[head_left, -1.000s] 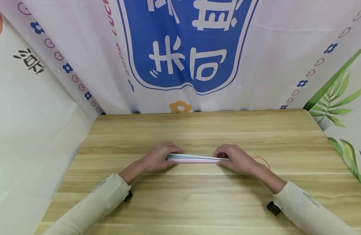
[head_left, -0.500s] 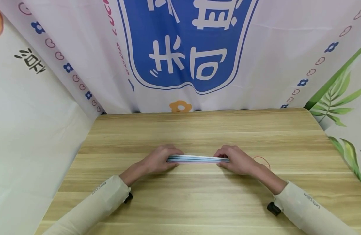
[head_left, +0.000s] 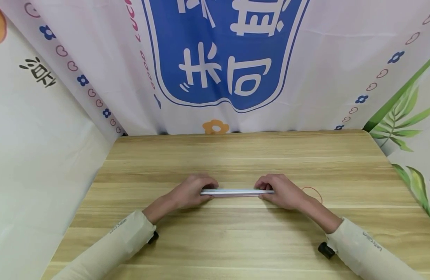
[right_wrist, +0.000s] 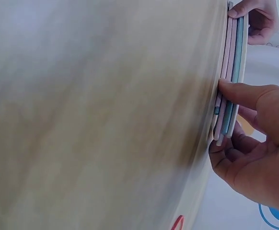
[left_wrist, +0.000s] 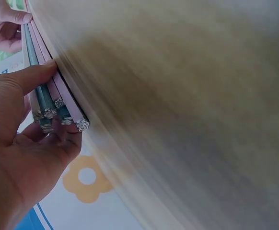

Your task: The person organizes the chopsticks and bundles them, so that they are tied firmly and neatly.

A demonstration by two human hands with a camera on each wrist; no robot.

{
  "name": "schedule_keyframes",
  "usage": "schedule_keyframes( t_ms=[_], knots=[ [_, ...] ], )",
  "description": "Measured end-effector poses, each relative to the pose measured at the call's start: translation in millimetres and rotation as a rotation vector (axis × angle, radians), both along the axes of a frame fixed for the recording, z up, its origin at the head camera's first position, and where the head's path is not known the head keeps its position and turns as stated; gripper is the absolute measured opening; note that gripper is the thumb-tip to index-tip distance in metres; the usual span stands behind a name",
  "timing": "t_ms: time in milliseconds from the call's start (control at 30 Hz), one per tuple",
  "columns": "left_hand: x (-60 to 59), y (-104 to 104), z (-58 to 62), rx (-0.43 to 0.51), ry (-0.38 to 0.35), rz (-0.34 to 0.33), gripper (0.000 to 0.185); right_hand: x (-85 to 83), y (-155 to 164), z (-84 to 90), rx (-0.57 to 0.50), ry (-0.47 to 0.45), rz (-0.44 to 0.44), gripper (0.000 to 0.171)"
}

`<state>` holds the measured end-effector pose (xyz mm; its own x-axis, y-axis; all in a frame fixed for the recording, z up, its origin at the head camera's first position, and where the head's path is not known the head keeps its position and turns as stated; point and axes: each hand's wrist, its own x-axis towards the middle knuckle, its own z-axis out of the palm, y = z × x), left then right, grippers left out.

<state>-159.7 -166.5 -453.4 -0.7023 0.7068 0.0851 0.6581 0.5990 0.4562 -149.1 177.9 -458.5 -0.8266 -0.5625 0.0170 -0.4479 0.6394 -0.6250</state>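
Wooden surface [head_left: 236, 241] before printed cloth banners, with a bundle of thin sticks [head_left: 237, 192] held at both ends.

Both hands gripped the bundle, which lay level across the middle of the surface, on it or just above it; the left hand [head_left: 190, 191] curled its thumb and fingers round one end and the right hand [head_left: 283, 191] did the same at the other. From the left wrist view, the sticks showed as pink, teal and pale ones pressed side by side, their silvery cut ends [left_wrist: 63, 117] showing past the thumb. From the right wrist view the same sticks [right_wrist: 230, 76] ran along the surface edge toward the far hand. A red rubber band [head_left: 313, 193] lay flat just beyond the right wrist.
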Motion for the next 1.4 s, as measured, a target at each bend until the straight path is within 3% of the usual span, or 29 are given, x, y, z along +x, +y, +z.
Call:
schedule_keyframes(
  t_ms=[533, 767, 1167, 1400],
  knots=[
    [6.7, 4.7, 3.1, -0.032, -0.061, 0.047, 0.054, 2.6, 1.5, 0.8, -0.012, -0.006, -0.019, 0.027],
    [6.1, 5.6, 1.8, -0.031, -0.098, 0.058, 0.048, 4.8, 2.0, 0.9, -0.001, 0.023, 0.008, 0.024],
    [7.0, 8.5, 3.1, -0.070, -0.064, 0.082, 0.048, 11.4, -3.1, 4.6, 0.020, 0.010, -0.009, 0.034],
    [6.1, 9.3, 1.8, -0.061, -0.066, 0.059, 0.047, 13.1, -4.4, 4.9, 0.081, 0.053, -0.007, 0.030]
  ],
)
